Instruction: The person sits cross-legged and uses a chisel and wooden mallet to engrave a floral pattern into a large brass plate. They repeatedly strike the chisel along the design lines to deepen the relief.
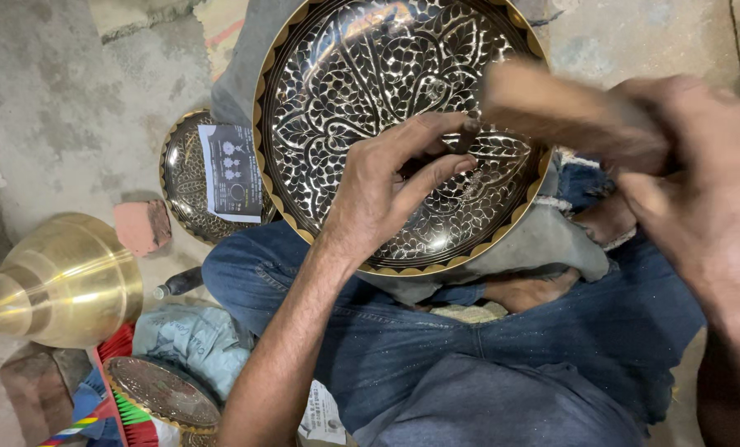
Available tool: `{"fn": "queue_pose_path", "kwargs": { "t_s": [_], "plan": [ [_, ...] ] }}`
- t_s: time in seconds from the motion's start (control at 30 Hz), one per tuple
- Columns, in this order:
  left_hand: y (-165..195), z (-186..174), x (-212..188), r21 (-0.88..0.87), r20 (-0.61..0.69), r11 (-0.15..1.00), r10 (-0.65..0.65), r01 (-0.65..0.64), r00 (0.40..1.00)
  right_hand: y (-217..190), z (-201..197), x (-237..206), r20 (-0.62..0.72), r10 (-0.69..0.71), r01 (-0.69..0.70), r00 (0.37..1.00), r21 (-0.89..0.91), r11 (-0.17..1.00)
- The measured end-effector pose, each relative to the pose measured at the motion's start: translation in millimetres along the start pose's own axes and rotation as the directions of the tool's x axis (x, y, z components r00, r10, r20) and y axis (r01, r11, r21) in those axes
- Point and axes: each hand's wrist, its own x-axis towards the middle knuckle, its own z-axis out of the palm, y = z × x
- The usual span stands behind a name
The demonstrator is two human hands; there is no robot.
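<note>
- The large engraved metal plate (362,83) fills the upper centre of the frame, propped on the person's lap over a grey cloth (544,240).
- It looks stiff, fairly heavy and glossy, so probably slippery; the gold-coloured scalloped rim (264,108) seems the safest place to hold.
- The left hand (386,190), centre frame, pinches a small dark tool (468,136) against the plate's surface, fingers closed on it.
- The right hand (701,182), at right, grips a blurred wooden mallet (552,108).
- A brass vessel (64,281) sits at lower left.
</note>
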Motion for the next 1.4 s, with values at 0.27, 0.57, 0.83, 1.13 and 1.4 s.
{"fn": "queue_pose_path", "kwargs": {
  "t_s": [0.27, 0.57, 0.83, 1.13, 1.4],
  "plan": [
    [7, -3, 3, 0.022, 0.022, 0.999, -0.043, 0.042, 0.999, 11, 8, -7, 0.113, 0.012, 0.005, 0.994, -0.152, 0.988],
    [11, -7, 3, 0.016, 0.025, 0.998, -0.054, 0.053, 0.998, 7, 6, -7, 0.040, 0.163, -0.168, 0.986, 0.166, 0.972],
    [11, -7, 3, 0.049, 0.020, 0.999, 0.006, -0.007, 1.000, 6, 5, -10, 0.237, 0.175, -0.148, 0.956, -0.127, 0.981],
    [11, -7, 4, 0.080, 0.033, 0.997, -0.003, 0.000, 0.999, 2, 6, -15, 0.124, 0.220, -0.212, 0.967, -0.077, 0.974],
    [15, -10, 4, 0.128, 0.088, 0.987, -0.105, 0.093, 0.991, 4, 8, -19, 0.132, 0.231, -0.239, 0.964, 0.047, 0.970]
  ]
}}
